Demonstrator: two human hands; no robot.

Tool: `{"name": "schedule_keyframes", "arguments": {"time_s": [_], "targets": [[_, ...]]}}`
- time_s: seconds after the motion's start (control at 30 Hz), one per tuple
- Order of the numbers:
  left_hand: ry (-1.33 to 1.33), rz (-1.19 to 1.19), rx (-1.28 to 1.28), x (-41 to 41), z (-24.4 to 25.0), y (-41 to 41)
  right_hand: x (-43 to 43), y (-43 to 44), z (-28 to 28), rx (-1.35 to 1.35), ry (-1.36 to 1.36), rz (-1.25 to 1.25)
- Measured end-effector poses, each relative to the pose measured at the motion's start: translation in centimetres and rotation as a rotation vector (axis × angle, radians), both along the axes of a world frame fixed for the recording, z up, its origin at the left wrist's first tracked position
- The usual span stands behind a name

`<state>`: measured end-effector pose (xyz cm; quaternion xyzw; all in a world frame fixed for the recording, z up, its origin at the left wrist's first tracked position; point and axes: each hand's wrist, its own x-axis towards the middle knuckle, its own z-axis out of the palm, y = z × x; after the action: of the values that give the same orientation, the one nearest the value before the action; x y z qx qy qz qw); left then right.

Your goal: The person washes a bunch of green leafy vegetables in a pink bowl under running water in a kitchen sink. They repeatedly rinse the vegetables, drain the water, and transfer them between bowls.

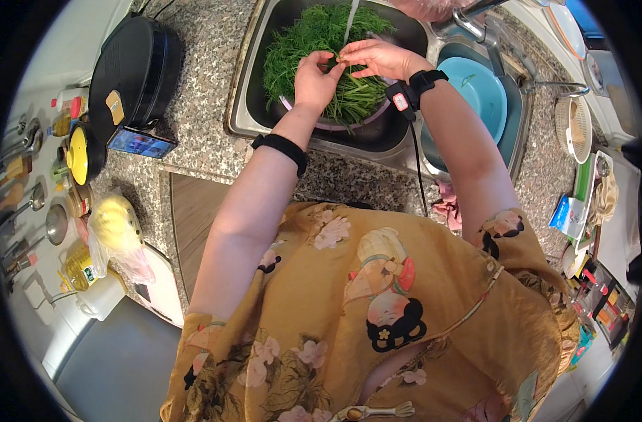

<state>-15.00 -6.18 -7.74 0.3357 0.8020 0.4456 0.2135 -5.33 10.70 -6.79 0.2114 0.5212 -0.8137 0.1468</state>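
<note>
A big heap of feathery green herb, like dill or fennel (pixel 294 66), fills a pale purple basin (pixel 359 125) in the left bowl of a steel sink (pixel 239 113). The cut stems point towards me. Over the heap, the fingertips of my left hand (pixel 315 82) and my right hand (pixel 378 57) meet. Both pinch a small pale stem end (pixel 340 58), largely hidden by the fingers. A thin stream of water (pixel 351 20) falls just behind the fingertips. Black bands circle both wrists, and a cable hangs from the right one.
The chrome faucet (pixel 476 26) stands behind the sink. A blue basin (pixel 482 95) sits in the right bowl, with a pink cloth (pixel 447 205) at the front edge. To the left are a black round electric appliance (pixel 123 74), a propped phone (pixel 141 142) and bagged yellow food (pixel 115 224).
</note>
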Motion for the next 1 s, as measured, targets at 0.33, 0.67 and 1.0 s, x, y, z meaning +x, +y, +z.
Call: {"name": "schedule_keyframes", "arguments": {"time_s": [0.33, 0.67, 1.0], "targets": [[-0.239, 0.062, -0.1, -0.8, 0.8, 0.6, -0.1, 0.3, 0.9, 0.015, 0.127, -0.073], [0.083, 0.037, -0.269, -1.6, 1.3, 1.2, 0.5, 1.1, 1.6, 0.228, 0.172, -0.141], [0.596, -0.059, 0.073, -0.7, 5.6, 1.1, 0.6, -0.2, 1.9, 0.183, 0.126, -0.172]]}}
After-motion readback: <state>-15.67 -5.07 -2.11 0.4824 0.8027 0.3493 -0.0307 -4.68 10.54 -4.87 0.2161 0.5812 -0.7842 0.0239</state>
